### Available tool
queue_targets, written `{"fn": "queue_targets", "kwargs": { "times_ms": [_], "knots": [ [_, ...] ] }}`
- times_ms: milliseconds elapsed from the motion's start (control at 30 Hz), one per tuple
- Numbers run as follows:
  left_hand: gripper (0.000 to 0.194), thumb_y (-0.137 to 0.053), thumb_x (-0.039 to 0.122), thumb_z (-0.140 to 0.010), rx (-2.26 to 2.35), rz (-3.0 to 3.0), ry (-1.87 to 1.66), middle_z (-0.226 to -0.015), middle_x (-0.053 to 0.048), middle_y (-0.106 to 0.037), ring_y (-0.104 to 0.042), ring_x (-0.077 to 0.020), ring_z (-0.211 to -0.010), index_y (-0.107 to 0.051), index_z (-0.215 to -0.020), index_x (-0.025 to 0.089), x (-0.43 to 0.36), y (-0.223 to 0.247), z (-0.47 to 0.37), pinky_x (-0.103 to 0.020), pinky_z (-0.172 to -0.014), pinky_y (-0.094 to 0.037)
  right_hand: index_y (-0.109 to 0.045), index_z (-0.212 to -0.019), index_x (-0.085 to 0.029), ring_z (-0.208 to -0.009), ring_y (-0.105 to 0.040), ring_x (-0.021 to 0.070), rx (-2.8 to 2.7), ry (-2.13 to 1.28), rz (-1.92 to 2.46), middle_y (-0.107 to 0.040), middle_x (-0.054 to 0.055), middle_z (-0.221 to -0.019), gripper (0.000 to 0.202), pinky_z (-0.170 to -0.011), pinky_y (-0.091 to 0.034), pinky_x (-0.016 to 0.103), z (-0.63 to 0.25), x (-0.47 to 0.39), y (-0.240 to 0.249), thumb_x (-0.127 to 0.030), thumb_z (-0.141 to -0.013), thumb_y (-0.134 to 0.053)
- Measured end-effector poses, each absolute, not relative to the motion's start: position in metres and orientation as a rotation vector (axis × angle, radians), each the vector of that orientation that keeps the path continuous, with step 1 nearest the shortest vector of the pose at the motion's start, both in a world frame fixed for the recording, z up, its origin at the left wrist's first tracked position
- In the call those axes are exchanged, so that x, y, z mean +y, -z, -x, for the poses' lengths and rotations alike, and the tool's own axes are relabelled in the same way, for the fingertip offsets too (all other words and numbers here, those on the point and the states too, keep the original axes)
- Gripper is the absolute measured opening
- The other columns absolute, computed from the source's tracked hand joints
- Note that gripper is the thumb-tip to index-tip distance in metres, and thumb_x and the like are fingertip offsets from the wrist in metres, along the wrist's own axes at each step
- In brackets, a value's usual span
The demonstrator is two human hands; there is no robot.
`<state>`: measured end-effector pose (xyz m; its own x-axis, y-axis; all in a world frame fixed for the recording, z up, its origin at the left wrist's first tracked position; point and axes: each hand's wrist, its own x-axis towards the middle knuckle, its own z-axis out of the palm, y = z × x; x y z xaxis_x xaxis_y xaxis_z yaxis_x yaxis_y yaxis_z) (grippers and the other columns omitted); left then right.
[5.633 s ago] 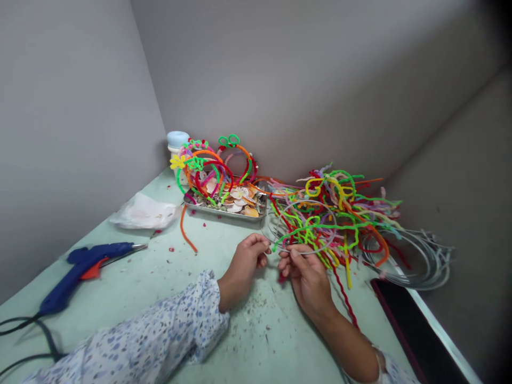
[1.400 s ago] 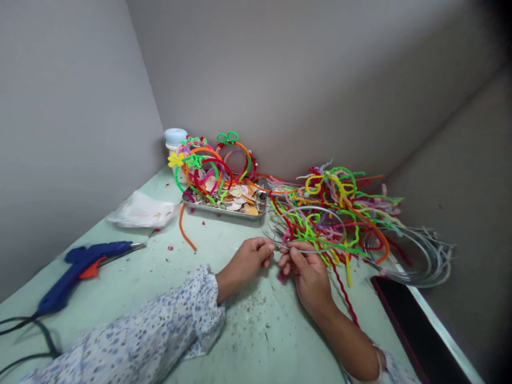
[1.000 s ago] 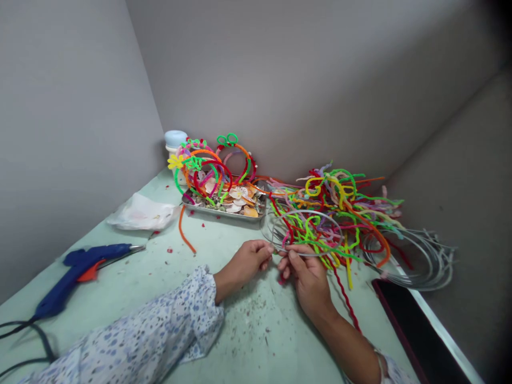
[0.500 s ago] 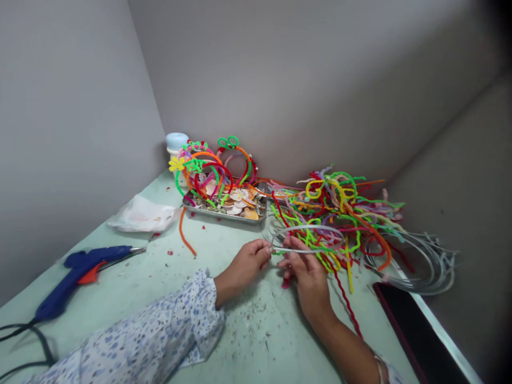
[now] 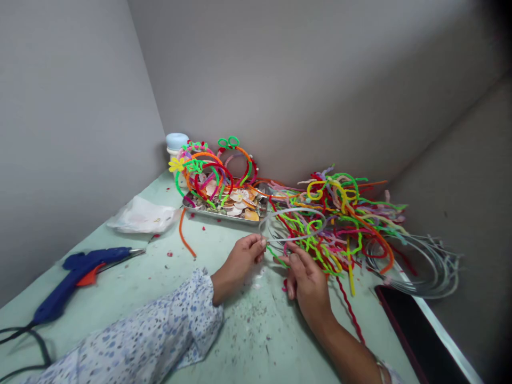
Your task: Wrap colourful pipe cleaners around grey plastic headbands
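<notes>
Pale green shows bare on the near part of the table [image 5: 256, 346], specked with dark crumbs. A sleeve [image 5: 140, 333] printed with blue spots crosses the lower left, and a phone [image 5: 420, 330] with a dark screen lies at the lower right. A blue glue gun [image 5: 76, 285] lies on the left, metal nozzle aimed right.

The left hand [image 5: 242, 261] has thumb and forefinger pinched on a wire ring [image 5: 294, 240], raised over the table in front of the tangle. The ring appears as a flattened oval, its long axis running left to right, its far end pointing right and tipped slightly up. A green stem [image 5: 279, 258] slants from beside the left fingertips down to the right hand [image 5: 310, 282]. The two hands are apart; the right one's fingers are bent beside the stem, and whether they grip it cannot be told.

Farther off, a clear plastic bag [image 5: 142, 215] holds something white, hard to make out. Grey wires [image 5: 438, 292] lie coiled at the right, next to a tangle of fuzzy stems [image 5: 340, 202] in many colours. Beyond the hands, a shallow metal tray [image 5: 224, 217] contains shells and small pebbles, with fuzzy headbands [image 5: 208, 165] standing over them. Behind these is a white bottle with a light blue lid [image 5: 177, 141], its contents hidden.
</notes>
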<state>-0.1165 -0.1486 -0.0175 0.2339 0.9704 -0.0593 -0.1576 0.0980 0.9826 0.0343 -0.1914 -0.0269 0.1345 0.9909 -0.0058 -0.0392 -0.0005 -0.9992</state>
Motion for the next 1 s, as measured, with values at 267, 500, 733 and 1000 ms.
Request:
{"fn": "queue_targets", "kwargs": {
  "times_ms": [267, 500, 733, 1000],
  "knots": [
    [0.034, -0.058, 0.047, -0.079, 0.986, -1.134, -1.119, -0.058, 0.005, -0.040, -0.035, -0.0090, -0.053, -0.048, -0.069, 0.017, -0.142, 0.017, 0.122, -0.023, -0.053, -0.027, -0.058, -0.114, -0.027, -0.073, -0.057, 0.0153, -1.328, -0.486, 1.051, -0.052, 0.009, -0.121, 0.028, -0.064, -0.050, 0.032, -0.045, -0.200, 0.028, -0.028, -0.086, -0.056],
    [0.028, -0.057, 0.041, -0.079, 0.988, -1.204, -1.039, -0.057, 0.004, -0.041, -0.034, -0.0093, -0.053, -0.049, -0.068, 0.017, -0.141, 0.013, 0.124, -0.024, -0.053, -0.026, -0.061, -0.100, -0.021, -0.091, -0.056, 0.0216, -1.349, -0.310, 1.197, -0.058, 0.007, -0.098, 0.021, -0.084, -0.045, 0.038, -0.075, -0.168, 0.012, -0.034, -0.084, -0.057],
    [0.027, -0.062, 0.040, -0.076, 0.868, -1.227, -0.876, -0.059, 0.002, -0.048, -0.040, -0.0096, -0.054, -0.054, -0.069, 0.015, -0.144, 0.013, 0.122, -0.024, -0.055, -0.029, -0.068, -0.081, -0.019, -0.055, -0.053, 0.0153, -1.522, -0.956, 1.285, -0.060, 0.000, -0.061, 0.024, -0.051, -0.043, 0.026, -0.068, -0.173, -0.006, -0.042, -0.083, -0.060],
    [0.027, -0.063, 0.041, -0.078, 0.729, -1.112, -0.867, -0.066, -0.001, -0.058, -0.045, -0.0079, -0.051, -0.059, -0.078, 0.014, -0.145, 0.014, 0.122, -0.023, -0.051, -0.029, -0.068, -0.072, -0.022, -0.056, -0.050, 0.0134, -1.838, -0.875, 1.330, -0.057, -0.002, -0.061, 0.023, -0.051, -0.037, 0.023, -0.074, -0.181, -0.031, -0.039, -0.084, -0.058]
  ]
}}
